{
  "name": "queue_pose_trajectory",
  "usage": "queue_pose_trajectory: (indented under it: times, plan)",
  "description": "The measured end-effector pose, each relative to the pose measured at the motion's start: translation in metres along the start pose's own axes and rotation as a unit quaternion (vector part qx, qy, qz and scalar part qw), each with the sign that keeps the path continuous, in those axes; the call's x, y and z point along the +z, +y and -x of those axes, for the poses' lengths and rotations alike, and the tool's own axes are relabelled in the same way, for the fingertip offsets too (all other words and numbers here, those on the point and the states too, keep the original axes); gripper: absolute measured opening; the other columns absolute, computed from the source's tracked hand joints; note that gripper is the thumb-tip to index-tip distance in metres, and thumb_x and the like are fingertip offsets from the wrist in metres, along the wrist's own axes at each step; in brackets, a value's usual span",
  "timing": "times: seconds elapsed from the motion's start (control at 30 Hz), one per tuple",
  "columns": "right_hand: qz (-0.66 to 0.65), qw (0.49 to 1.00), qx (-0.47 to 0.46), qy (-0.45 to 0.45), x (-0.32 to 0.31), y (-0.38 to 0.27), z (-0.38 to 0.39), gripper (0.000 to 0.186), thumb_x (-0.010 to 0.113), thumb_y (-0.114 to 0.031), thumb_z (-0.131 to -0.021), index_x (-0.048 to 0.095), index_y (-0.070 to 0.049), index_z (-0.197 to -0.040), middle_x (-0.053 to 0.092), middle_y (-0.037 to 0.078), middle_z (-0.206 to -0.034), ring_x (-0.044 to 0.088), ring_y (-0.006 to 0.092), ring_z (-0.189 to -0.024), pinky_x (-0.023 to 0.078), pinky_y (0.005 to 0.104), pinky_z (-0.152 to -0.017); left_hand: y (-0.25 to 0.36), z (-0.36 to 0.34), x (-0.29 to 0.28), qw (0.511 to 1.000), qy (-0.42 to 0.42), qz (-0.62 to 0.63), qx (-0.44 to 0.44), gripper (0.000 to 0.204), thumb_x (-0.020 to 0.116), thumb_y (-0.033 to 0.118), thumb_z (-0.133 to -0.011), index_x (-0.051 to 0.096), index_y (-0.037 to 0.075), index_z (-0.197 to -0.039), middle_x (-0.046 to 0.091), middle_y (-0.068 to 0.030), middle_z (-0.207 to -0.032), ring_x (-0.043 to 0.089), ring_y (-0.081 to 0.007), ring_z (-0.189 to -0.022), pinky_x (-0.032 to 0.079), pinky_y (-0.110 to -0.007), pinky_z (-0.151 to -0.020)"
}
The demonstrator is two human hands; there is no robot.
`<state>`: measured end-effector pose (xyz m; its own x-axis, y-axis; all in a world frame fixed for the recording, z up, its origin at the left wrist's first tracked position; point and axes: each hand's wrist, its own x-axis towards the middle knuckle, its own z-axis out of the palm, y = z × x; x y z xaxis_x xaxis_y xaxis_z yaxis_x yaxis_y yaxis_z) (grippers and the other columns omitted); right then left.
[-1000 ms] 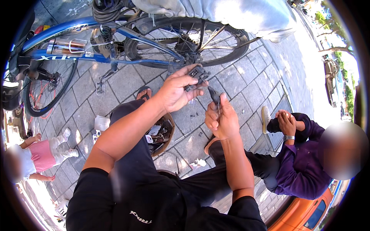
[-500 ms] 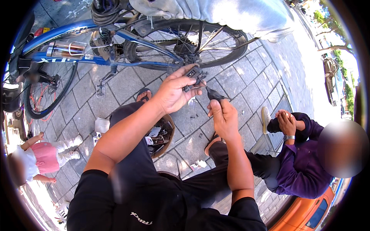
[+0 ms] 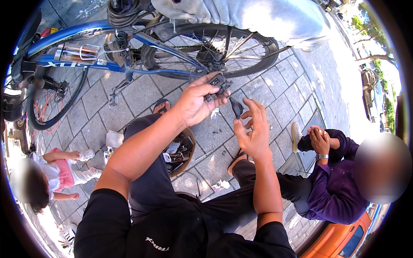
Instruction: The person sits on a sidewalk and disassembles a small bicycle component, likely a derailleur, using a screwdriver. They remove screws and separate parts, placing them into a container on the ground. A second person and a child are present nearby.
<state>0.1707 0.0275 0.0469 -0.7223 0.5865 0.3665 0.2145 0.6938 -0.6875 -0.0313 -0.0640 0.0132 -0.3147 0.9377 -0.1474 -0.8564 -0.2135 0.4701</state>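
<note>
My left hand (image 3: 198,98) is closed around a small black mechanical bicycle part (image 3: 220,82), its exact kind unclear. A black-handled screwdriver (image 3: 236,106) stands with its thin end against the part, its handle pointing back toward me. My right hand (image 3: 254,131) has its fingers spread around the handle's end. Thumb and fingertips are close to the handle; whether any touches it I cannot tell. Behind the hands lies a blue bicycle (image 3: 116,64), its rear wheel (image 3: 254,64) just beyond the part.
Between my legs stands a round container (image 3: 188,159) of small parts. Grey paving (image 3: 275,94) carries small scraps. A person in a purple shirt (image 3: 340,185) sits at the right; a child in pink (image 3: 64,174) is at the left. A light grey cloth (image 3: 241,17) hangs over the wheel.
My right hand has opened its fingers from the screwdriver handle and drawn slightly back toward me. My left hand holds the part almost still. The child has shifted and bent over.
</note>
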Motion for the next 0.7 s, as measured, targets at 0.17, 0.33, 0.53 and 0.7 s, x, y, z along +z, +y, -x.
queue_pose_trajectory:
  times: [0.17, 0.33, 0.53, 0.7]
  plan:
    - [-0.044, 0.996, 0.069, -0.032, 0.011, 0.005, 0.004, 0.040, 0.075, -0.017, -0.098, 0.063, -0.002, -0.133, 0.071, 0.014, -0.102, 0.067, 0.0176, -0.072, 0.054, 0.0302, -0.065, -0.002, 0.002, 0.008, 1.000, 0.010, 0.005, -0.011, 0.045, 0.052, -0.001, -0.099, 0.050, 0.003, -0.144, 0.067, -0.0163, -0.121, 0.068, -0.0285, -0.106, 0.056, -0.040, -0.086]
    - [-0.384, 0.869, 0.297, -0.093, 0.010, 0.019, 0.004, 0.032, 0.071, -0.019, -0.103, 0.066, 0.002, -0.126, 0.072, 0.012, -0.088, 0.064, 0.0128, -0.066, 0.051, 0.0276, -0.060, -0.001, -0.001, 0.006, 1.000, 0.000, -0.003, -0.012, 0.043, 0.053, 0.000, -0.100, 0.052, 0.003, -0.142, 0.068, -0.0158, -0.119, 0.068, -0.0284, -0.106, 0.054, -0.039, -0.083]
    - [-0.074, 0.995, 0.068, -0.018, 0.012, 0.009, 0.005, 0.032, 0.070, -0.020, -0.103, 0.067, 0.002, -0.127, 0.073, 0.006, -0.088, 0.061, 0.0064, -0.068, 0.046, 0.0226, -0.059, 0.000, 0.000, 0.003, 1.000, -0.001, 0.002, -0.010, 0.038, 0.053, 0.001, -0.100, 0.055, 0.001, -0.138, 0.068, -0.0157, -0.118, 0.068, -0.0285, -0.106, 0.053, -0.038, -0.083]
    - [-0.169, 0.976, 0.133, -0.009, 0.013, 0.010, 0.009, 0.033, 0.067, -0.015, -0.103, 0.064, 0.000, -0.132, 0.072, 0.004, -0.090, 0.062, 0.0067, -0.078, 0.049, 0.0225, -0.069, 0.001, -0.001, 0.001, 1.000, -0.015, -0.004, -0.020, 0.040, 0.057, 0.004, -0.097, 0.056, 0.004, -0.138, 0.067, -0.0157, -0.119, 0.066, -0.0306, -0.114, 0.053, -0.039, -0.086]
